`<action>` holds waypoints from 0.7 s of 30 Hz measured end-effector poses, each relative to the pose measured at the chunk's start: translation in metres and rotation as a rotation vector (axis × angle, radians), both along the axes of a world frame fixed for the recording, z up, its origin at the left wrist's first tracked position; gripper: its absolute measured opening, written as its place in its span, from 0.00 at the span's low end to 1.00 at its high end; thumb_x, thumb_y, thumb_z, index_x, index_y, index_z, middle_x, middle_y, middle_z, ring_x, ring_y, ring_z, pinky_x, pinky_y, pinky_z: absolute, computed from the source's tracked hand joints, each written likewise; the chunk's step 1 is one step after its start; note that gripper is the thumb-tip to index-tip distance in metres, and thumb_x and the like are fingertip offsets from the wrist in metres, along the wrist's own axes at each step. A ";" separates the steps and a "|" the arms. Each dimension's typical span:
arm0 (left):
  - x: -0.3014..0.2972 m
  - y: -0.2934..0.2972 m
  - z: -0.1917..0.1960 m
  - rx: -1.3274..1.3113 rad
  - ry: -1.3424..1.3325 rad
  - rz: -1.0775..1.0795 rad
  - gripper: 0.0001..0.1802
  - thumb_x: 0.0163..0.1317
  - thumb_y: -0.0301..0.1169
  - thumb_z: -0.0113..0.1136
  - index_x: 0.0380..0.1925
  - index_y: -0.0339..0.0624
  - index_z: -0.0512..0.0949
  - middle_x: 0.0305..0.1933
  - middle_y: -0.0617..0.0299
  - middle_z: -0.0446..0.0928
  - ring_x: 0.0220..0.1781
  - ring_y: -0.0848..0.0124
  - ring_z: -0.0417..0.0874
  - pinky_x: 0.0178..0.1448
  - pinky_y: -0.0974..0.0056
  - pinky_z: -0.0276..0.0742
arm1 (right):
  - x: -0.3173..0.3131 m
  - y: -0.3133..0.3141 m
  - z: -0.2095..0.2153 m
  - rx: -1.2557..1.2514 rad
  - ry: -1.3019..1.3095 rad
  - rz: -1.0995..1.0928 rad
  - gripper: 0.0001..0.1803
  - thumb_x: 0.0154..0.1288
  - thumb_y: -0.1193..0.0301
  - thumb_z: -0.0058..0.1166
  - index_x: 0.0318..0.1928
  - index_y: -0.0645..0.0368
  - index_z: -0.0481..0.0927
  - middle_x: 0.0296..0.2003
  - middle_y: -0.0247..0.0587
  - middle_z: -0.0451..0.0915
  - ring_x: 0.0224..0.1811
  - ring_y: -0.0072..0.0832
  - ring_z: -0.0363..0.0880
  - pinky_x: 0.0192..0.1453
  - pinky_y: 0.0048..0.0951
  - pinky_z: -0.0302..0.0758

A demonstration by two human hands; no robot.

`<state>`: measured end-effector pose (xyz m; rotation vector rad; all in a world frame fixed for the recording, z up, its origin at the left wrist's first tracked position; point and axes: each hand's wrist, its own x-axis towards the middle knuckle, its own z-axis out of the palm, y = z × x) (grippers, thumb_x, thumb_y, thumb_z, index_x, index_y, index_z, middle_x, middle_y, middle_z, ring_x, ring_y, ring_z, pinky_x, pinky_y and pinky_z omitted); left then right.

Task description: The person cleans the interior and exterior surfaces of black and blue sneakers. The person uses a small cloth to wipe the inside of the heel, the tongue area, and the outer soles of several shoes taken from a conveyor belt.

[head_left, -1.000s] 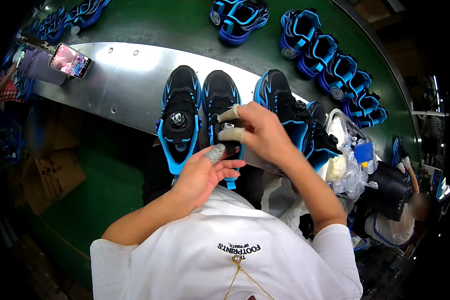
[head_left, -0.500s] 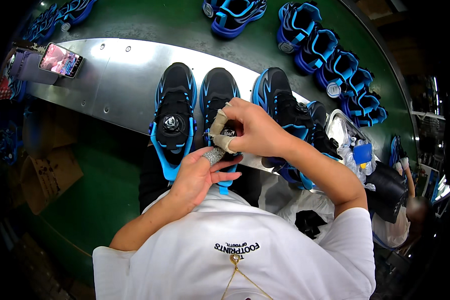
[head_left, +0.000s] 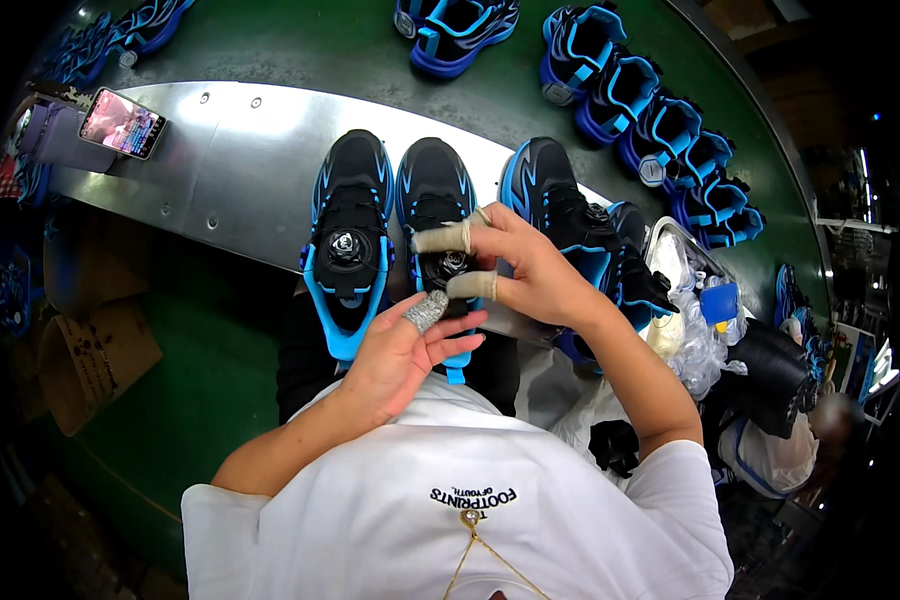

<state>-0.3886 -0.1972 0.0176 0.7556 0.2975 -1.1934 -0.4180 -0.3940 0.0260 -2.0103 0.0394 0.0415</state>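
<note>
A black and blue sneaker [head_left: 434, 182] stands toe away from me at the metal ledge, a round black dial [head_left: 452, 262] on its tongue. Over that dial is my right hand [head_left: 545, 275], open, with beige covers on its thumb and fingers, thumb apart from the fingers. My left hand [head_left: 385, 365] lies at the shoe's collar, fingers stretched out, its thumb wrapped in grey and its tip close to the dial. Whether the left fingers touch the shoe I cannot tell. Just left stands a matching sneaker [head_left: 353, 185] with its own dial.
More sneakers [head_left: 545, 180] stand to the right, beside a tray [head_left: 660, 235] of clear plastic pieces. Several shoes [head_left: 670, 130] line the green surface [head_left: 330, 50] beyond the metal ledge [head_left: 260, 180]. A phone [head_left: 122, 124] leans at the left; a cardboard box [head_left: 100, 360] is below it.
My right thumb and fingers have spread from a pinch near the dial. My left hand has barely moved. The shoes on the green surface have shifted slightly left.
</note>
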 end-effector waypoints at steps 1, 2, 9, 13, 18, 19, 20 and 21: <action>0.000 0.000 0.001 0.015 0.019 -0.007 0.18 0.72 0.25 0.43 0.59 0.28 0.66 0.59 0.50 0.73 0.62 0.52 0.77 0.63 0.52 0.79 | 0.001 -0.002 -0.002 0.028 -0.077 0.051 0.20 0.50 0.66 0.70 0.46 0.50 0.85 0.31 0.38 0.73 0.32 0.28 0.74 0.38 0.28 0.73; 0.000 0.000 0.001 0.012 0.015 -0.007 0.18 0.72 0.25 0.43 0.59 0.28 0.66 0.59 0.50 0.73 0.62 0.52 0.77 0.63 0.52 0.79 | 0.000 -0.005 -0.001 -0.064 -0.038 0.065 0.21 0.48 0.66 0.70 0.47 0.50 0.85 0.32 0.39 0.74 0.31 0.28 0.74 0.37 0.28 0.73; -0.001 0.000 0.000 0.030 -0.027 0.003 0.16 0.73 0.25 0.43 0.56 0.28 0.68 0.58 0.50 0.73 0.60 0.51 0.78 0.60 0.53 0.81 | -0.004 0.006 0.006 -0.039 0.008 -0.062 0.20 0.51 0.68 0.68 0.48 0.51 0.84 0.36 0.40 0.75 0.35 0.30 0.77 0.38 0.28 0.75; -0.003 0.000 -0.003 0.056 -0.028 0.000 0.16 0.72 0.25 0.42 0.56 0.28 0.67 0.57 0.49 0.73 0.60 0.51 0.78 0.59 0.53 0.81 | -0.005 -0.007 0.008 0.003 0.011 0.048 0.23 0.53 0.71 0.67 0.52 0.52 0.82 0.38 0.37 0.75 0.39 0.28 0.73 0.42 0.27 0.73; -0.004 0.000 0.001 0.036 -0.038 0.012 0.16 0.71 0.23 0.41 0.56 0.27 0.67 0.57 0.48 0.73 0.60 0.51 0.78 0.59 0.53 0.82 | -0.007 0.004 0.023 -0.207 0.070 -0.033 0.26 0.52 0.68 0.69 0.54 0.53 0.81 0.37 0.36 0.73 0.38 0.27 0.72 0.42 0.26 0.72; -0.005 0.000 0.001 0.026 -0.052 0.007 0.16 0.71 0.22 0.40 0.56 0.27 0.67 0.57 0.48 0.73 0.60 0.50 0.78 0.59 0.53 0.81 | -0.007 0.005 0.013 -0.179 0.033 -0.040 0.25 0.53 0.69 0.68 0.54 0.53 0.81 0.35 0.35 0.72 0.35 0.26 0.72 0.42 0.26 0.72; -0.006 -0.001 0.001 0.025 -0.052 0.002 0.16 0.71 0.22 0.40 0.56 0.27 0.67 0.57 0.48 0.73 0.60 0.50 0.78 0.59 0.53 0.81 | -0.009 0.003 0.014 -0.138 0.030 -0.013 0.24 0.54 0.70 0.67 0.54 0.53 0.81 0.34 0.36 0.73 0.36 0.26 0.72 0.43 0.27 0.73; -0.006 -0.001 0.002 0.024 -0.040 0.007 0.16 0.71 0.22 0.40 0.56 0.27 0.67 0.57 0.48 0.73 0.60 0.50 0.78 0.59 0.53 0.81 | -0.010 0.002 0.016 -0.093 0.027 0.020 0.24 0.55 0.71 0.66 0.54 0.54 0.81 0.34 0.36 0.74 0.36 0.26 0.73 0.44 0.27 0.73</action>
